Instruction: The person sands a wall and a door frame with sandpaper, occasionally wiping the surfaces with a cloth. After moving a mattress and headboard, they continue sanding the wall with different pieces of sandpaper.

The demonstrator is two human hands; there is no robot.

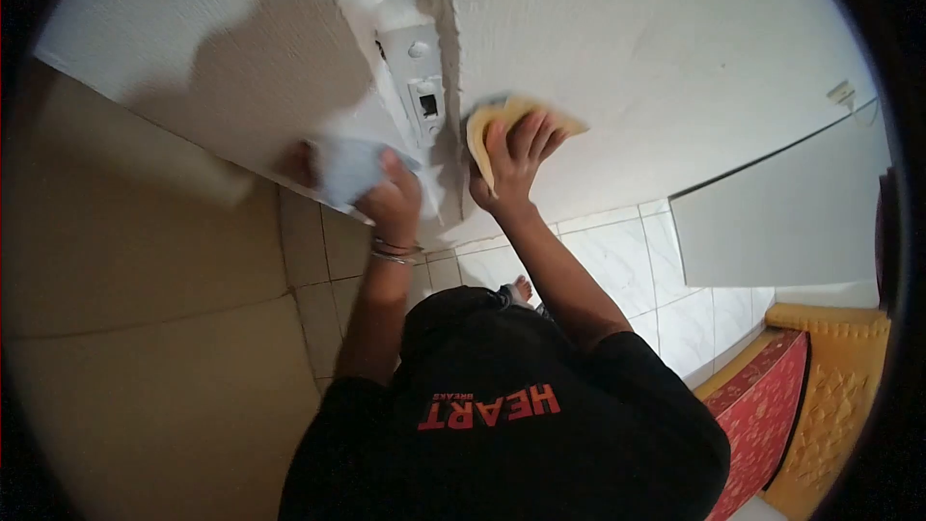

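Nearest the camera, the person's torso in a black T-shirt (502, 434) fills the lower middle of the view; red lettering on the shirt reads "HEART". Both bare forearms rise from it toward a white wall. A bare foot (523, 287) shows between the arms on a floor of pale tiles (666, 280).

To the right, low in the view, lies a red patterned mat (767, 405) beside a yellow textured panel (834, 376). To the left stands a broad beige surface (125, 328).

The left hand (391, 195), with thin bangles (394, 251) at its wrist, is closed around a crumpled pale blue cloth (349, 169), which it holds against the lower edge of the wall, just left of a white wall fitting.

The right hand (514, 166) is spread open, fingers (526, 135) extended, and presses a yellow cloth (502, 116) flat against the white wall (656, 48); the cloth shows above and to the left of the fingers.

The white wall fitting (420, 87), a narrow plate with a small dark slot, sits on the corner between the two hands. Farthest off, a white panel (781, 212) leans in at the right edge, and a small fixture (841, 92) is mounted above it.
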